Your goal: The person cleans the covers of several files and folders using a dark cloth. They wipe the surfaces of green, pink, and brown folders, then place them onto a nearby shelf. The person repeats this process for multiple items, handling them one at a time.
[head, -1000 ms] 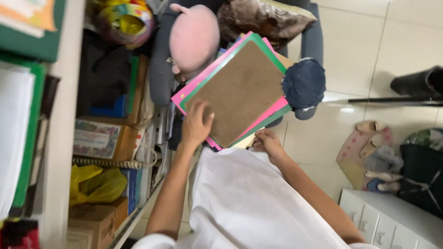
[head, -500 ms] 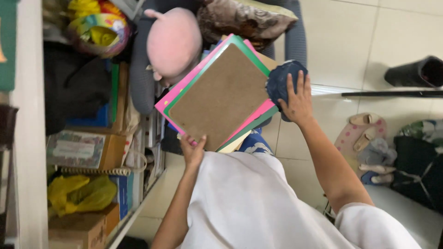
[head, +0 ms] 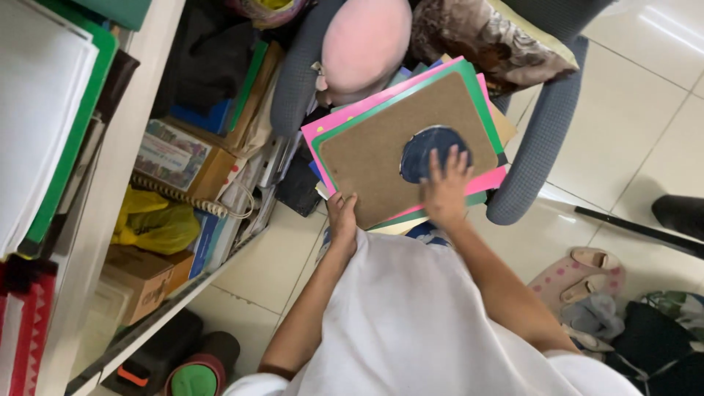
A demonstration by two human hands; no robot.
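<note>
Holding the lower edge of a stack of flat boards, the left hand (head: pixel 342 217) has its fingers curled shut around that edge. On top of the stack lies a brown square fibre board (head: pixel 381 158), with green, pink and yellow sheets (head: pixel 490 180) peeking out under it. Far to the left stands a white shelf (head: pixel 125 139) with a yellow plastic bag (head: pixel 150 224) and a brown cardboard box (head: pixel 143 279) on it. Above the stack sits a round pink soft toy (head: pixel 363 48) on a grey office chair (head: pixel 539 143). Next comes the right hand (head: pixel 444 189), open flat with fingers spread, pressing down on a dark blue round cloth piece (head: pixel 424 148) that lies on the brown board. At the right, pink slippers (head: pixel 587 275) rest on the white tiled floor (head: pixel 631 125).
</note>
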